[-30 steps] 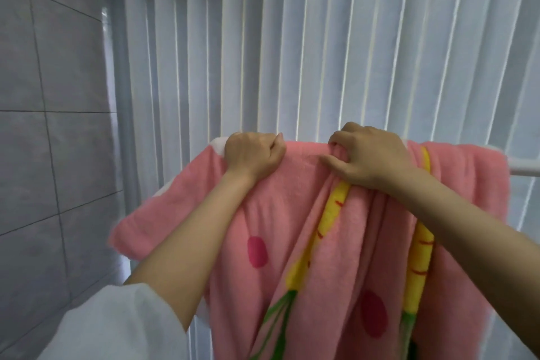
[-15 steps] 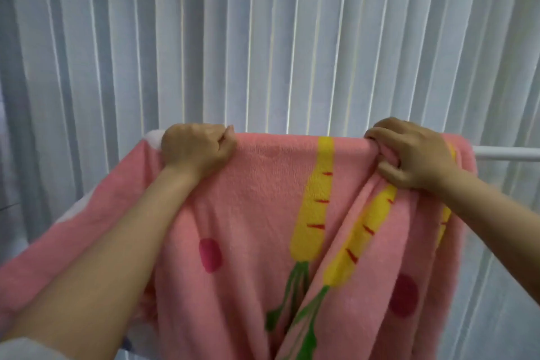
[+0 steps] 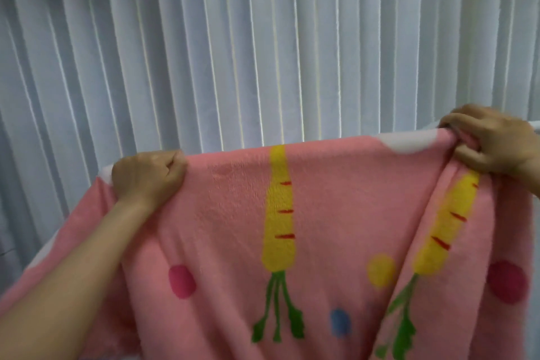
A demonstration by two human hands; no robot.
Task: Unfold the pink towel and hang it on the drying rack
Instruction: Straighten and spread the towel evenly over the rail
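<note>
pink towel (image 3: 233, 213): soft, limp fleece, likely light | left hand (image 3: 147, 177) at 9 o'clock, right hand (image 3: 491, 146) at 3 o'clock, both clenched on top edge | drying rack (image 3: 536, 125) barely visible; hold near corners.

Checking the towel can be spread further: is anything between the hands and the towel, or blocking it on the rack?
Nothing visible. The left hand and right hand both grip the pink towel directly, and it is already draped over the rack bar.
</note>
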